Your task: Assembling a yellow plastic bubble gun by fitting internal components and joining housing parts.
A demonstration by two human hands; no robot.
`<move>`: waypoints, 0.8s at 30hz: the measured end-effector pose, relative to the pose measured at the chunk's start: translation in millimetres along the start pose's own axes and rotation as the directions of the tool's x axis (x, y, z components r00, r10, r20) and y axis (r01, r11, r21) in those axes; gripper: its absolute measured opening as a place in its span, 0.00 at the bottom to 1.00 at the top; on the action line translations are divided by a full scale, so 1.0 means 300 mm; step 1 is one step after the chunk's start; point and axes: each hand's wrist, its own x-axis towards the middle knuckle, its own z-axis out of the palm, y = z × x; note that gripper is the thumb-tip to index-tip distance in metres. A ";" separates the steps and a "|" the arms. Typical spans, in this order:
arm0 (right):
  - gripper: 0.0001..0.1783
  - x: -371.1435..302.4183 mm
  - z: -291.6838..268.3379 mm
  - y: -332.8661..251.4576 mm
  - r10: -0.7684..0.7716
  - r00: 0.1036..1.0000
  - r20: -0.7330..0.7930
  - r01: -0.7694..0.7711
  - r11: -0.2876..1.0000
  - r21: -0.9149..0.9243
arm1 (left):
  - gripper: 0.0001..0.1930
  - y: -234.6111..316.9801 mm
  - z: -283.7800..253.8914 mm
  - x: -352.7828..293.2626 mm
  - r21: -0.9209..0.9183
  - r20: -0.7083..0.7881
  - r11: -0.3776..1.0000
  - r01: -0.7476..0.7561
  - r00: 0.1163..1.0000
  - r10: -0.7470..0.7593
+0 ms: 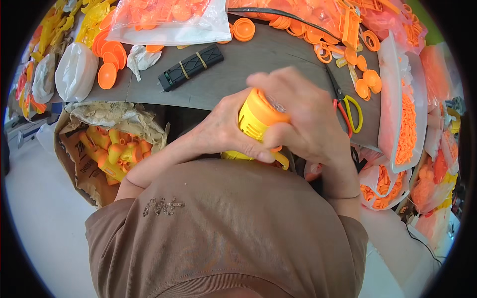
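Note:
My left hand is closed around a yellow slotted plastic housing, which looks like a lantern or flashlight body. It is held tilted in front of my chest, and a wide orange rim circles its upper end. Something shiny and clear shows inside the rim. A yellow loop sticks out at the lower end. Over the rim's right side is my right hand, its thumb at the rim's edge. Motion blurs its other fingers, so I cannot tell whether it grips.
A black battery-like block with rubber bands and scissors lie on the grey table. Orange caps and rings are scattered around. A white bin of orange parts stands right; a brown paper sack of yellow-orange fittings stands left.

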 end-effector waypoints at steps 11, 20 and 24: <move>0.21 0.029 0.003 0.000 -0.142 0.925 0.354 0.139 0.990 0.034 | 0.22 -0.088 0.014 0.011 0.044 0.166 0.988 -0.146 0.977 0.137; 0.22 0.061 -0.071 0.073 0.022 0.990 0.137 -0.041 0.990 0.135 | 0.37 0.046 -0.038 0.063 -0.045 0.064 0.998 -0.043 0.997 0.046; 0.23 0.013 -0.096 0.139 0.327 0.927 -0.186 -0.244 0.899 0.364 | 0.35 0.091 -0.094 0.031 -0.067 -0.132 0.997 -0.039 0.991 0.029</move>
